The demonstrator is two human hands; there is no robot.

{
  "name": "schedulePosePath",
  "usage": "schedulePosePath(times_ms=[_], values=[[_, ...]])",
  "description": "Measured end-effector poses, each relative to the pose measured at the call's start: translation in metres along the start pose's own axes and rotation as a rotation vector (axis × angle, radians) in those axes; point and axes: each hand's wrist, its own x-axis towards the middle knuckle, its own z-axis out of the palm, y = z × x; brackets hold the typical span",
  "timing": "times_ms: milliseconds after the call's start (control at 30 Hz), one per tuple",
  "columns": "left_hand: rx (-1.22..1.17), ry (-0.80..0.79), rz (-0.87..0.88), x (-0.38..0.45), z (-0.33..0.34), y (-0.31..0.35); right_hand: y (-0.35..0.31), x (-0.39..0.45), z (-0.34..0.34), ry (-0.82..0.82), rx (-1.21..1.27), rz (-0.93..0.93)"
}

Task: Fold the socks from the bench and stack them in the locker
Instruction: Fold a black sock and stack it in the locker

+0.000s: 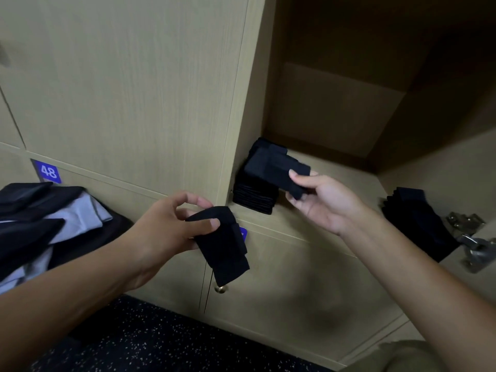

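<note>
While the right hand [319,200] pinched a folded sock [279,170] over the stack [255,196] at the locker's [335,167] seven o'clock corner, the left hand's [171,226] fingers gripped another sock [222,245] below. Released off-centre, the sock could probably unfold or tip the stack.

Pale wood-grain locker doors [128,84] fill the wall, one bearing a blue number plate [48,171]; below lies dark speckled floor [139,342].
</note>
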Motion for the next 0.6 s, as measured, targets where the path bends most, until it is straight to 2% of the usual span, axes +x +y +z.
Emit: schedulePosePath(times_ms=[100, 267, 467, 600], values=[[0.011, -0.004, 0.001, 0.0, 0.001, 0.0, -0.003, 0.004, -0.006, -0.025, 0.185, -0.01], [0.04, -0.013, -0.001, 0.001, 0.004, 0.0, -0.005, 0.006, -0.011, -0.037, 0.259, 0.017], [0.059, -0.015, 0.005, 0.001, 0.007, 0.0, 0.0, 0.016, -0.007, 0.04, 0.167, 0.06], [0.071, -0.015, 0.01, 0.001, 0.006, -0.001, 0.009, 0.029, 0.0, 0.183, 0.108, 0.039]])
